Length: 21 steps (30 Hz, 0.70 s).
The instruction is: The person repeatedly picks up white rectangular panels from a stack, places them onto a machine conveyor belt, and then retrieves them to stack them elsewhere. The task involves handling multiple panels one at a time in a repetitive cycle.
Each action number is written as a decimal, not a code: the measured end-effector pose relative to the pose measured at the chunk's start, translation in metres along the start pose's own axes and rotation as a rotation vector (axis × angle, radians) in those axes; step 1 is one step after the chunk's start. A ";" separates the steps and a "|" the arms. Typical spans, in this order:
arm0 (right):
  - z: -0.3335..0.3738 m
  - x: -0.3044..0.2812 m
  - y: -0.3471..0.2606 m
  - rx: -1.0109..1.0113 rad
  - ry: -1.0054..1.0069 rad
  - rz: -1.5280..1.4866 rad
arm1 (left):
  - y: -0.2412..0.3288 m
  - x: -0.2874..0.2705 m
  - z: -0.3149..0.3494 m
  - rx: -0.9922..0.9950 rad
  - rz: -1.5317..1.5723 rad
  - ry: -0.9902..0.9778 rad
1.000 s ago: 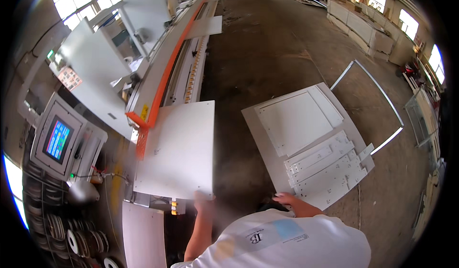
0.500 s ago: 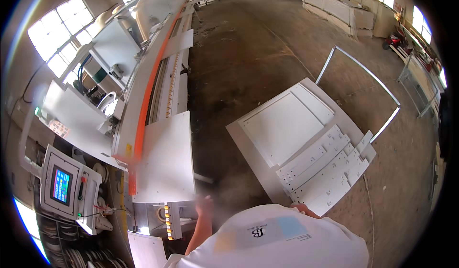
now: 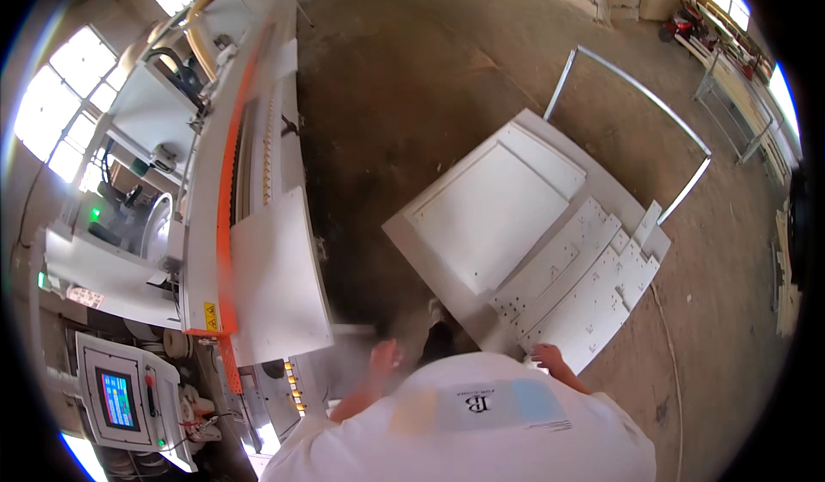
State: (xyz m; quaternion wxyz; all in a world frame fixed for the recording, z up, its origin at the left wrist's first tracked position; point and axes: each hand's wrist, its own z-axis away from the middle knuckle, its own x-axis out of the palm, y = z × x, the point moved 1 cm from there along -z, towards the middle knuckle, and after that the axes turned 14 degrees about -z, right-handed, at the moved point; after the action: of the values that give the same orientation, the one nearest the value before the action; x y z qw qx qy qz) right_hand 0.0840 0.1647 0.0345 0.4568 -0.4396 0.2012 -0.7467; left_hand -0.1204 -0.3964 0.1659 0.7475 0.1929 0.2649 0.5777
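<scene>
The person's left hand (image 3: 385,357) is raised in front of the white shirt (image 3: 524,409), blurred, its grip loosely spread with nothing visible in it; it is nearest to the lower right corner of a large white board (image 3: 273,284), just apart from it. That board lies flat along the right side of a long machine (image 3: 199,250), beside the machine's orange strip (image 3: 227,216), with a row of yellow rollers (image 3: 295,386) showing below its near edge. The right hand (image 3: 550,358) is at the near edge of a stack of boards on the right; whether its grip is pinching an edge or only resting there, I cannot tell. In the stack, a big grey board (image 3: 411,234) lies at the bottom, set at a slant, and on it are a wide white panel (image 3: 490,216) on the far side and several narrow white boards (image 3: 593,297) with small holes on the near side, overlapping in steps. A bent metal frame (image 3: 644,88) reaches out from beyond the stack's right side, over the brown floor (image 3: 395,121). At the lower left, a control box (image 3: 155,379) with a lit screen (image 3: 119,400) faces the person. A dark shape between the two hands is too unclear to name.
</scene>
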 end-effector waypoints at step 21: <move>-0.024 0.287 -0.158 0.314 0.796 0.012 | 0.227 0.079 -0.411 0.096 -0.592 -0.290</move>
State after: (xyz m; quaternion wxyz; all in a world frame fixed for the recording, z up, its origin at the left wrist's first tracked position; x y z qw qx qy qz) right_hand -0.0727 -0.0053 0.2687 0.4092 -0.0413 0.2483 -0.8771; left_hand -0.5323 -0.2686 -0.0358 0.9030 0.2228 0.2272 0.2888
